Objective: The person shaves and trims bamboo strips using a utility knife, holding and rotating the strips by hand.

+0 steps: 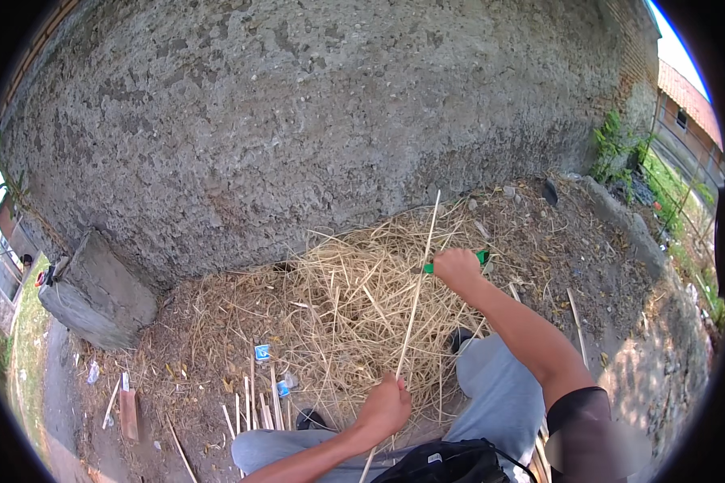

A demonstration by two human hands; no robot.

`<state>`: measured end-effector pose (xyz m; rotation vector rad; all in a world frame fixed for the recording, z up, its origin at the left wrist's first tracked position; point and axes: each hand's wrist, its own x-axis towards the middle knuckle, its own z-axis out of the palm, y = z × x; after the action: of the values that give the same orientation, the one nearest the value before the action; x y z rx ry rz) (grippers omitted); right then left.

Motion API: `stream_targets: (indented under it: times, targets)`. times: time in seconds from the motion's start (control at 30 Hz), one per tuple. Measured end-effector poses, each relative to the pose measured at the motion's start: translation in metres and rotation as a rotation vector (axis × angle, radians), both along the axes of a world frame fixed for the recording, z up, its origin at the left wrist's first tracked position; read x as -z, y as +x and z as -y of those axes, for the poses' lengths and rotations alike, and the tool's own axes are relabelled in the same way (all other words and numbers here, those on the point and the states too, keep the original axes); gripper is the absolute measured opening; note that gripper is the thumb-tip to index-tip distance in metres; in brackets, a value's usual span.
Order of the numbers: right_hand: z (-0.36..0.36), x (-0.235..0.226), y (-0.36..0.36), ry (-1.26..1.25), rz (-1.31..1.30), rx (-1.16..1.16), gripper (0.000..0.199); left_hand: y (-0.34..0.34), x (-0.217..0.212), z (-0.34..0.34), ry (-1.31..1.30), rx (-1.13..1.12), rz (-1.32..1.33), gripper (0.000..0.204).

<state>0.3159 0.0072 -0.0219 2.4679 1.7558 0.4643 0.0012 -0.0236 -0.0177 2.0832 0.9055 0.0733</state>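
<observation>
A long, thin, pale bamboo strip (411,326) runs slantwise from my lap up toward the wall. My left hand (385,409) is closed around its lower part, above my left thigh. Farther up, my right hand (457,269) is closed on a green-handled tool (482,257), whose green ends show on both sides of the fist. The tool's left end meets the strip or lies right beside it; a blade cannot be made out. Below both hands lies a heap of pale shavings (354,298).
A rough grey wall (314,121) rises behind the heap. Several cut strips (258,402) lie by my left foot, near small blue packets (262,352). A concrete block (101,290) leans at the left. A black bag (443,463) sits at my lap.
</observation>
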Motion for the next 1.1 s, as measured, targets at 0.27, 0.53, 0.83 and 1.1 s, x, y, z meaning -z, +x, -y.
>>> stream_targets:
  times: [0.27,0.53,0.83,1.1]
  targets:
    - [0.033,0.008,0.11,-0.13,0.028,0.308,0.009,-0.033,0.019,0.012,-0.002,0.163,-0.041,0.024]
    - [0.048,0.022,0.126,-0.122,0.024,0.402,0.013,-0.067,-0.012,0.026,-0.048,0.18,-0.054,0.023]
    - [0.007,0.051,0.116,-0.216,-0.019,0.439,0.014,-0.15,-0.04,0.025,-0.34,0.032,-0.141,0.007]
    - [0.031,0.036,0.137,-0.121,-0.256,0.549,0.021,-0.204,-0.062,0.014,-0.454,-0.098,-0.055,0.011]
